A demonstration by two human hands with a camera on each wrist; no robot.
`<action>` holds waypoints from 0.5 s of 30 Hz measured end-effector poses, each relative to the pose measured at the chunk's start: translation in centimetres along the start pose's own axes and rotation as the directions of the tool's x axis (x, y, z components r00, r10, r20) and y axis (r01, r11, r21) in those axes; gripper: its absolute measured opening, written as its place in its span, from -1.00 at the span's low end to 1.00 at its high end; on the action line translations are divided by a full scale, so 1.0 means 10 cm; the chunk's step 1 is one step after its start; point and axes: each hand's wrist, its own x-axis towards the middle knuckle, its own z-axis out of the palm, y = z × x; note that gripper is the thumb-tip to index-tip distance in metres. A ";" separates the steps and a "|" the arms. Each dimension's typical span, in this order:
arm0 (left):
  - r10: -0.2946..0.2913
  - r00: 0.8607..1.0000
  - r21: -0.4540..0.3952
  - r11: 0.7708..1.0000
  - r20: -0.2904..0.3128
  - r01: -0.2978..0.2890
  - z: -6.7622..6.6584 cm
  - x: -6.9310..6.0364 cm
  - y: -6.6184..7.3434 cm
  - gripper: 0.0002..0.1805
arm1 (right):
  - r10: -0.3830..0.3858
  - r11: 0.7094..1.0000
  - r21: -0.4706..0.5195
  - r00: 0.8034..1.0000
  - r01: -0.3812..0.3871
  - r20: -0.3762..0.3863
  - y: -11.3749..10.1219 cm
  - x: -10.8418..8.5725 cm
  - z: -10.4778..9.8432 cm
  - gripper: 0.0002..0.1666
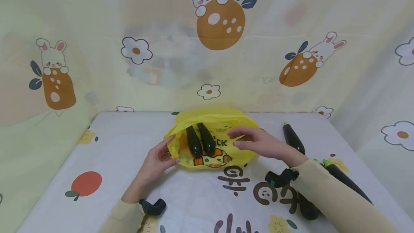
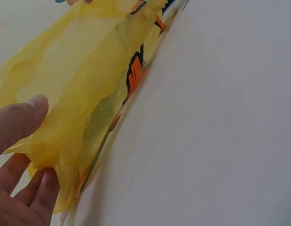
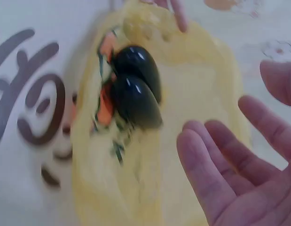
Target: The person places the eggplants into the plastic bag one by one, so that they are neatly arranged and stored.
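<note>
From above I see the yellow bag (image 1: 213, 113) lying on the white cloth (image 1: 116, 146), mouth open, two eggplants (image 1: 207, 140) side by side inside. Only there do the loose eggplants (image 1: 293, 138) show, along the right; the right sleeve (image 1: 336, 193) covers some, so I can't count them fairly. The left wrist view alone reveals the left hand (image 1: 156, 159) holding the bag's edge, thumb on one side of the plastic, fingertips on the other. Close by the right wrist, the right hand (image 1: 258, 142) shows relaxed, parted fingers over the bag, gripping nothing. The plastic is thin, translucent, crinkled; the eggplants are dark, glossy, round-ended, the loose ones green-tipped.
</note>
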 end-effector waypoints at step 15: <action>-0.008 1.000 0.013 1.000 0.001 0.008 0.00 -0.01 0.01 -0.11 | 0.003 0.999 -0.043 0.962 -0.015 -0.272 0.66 -1.02 -1.02 -0.56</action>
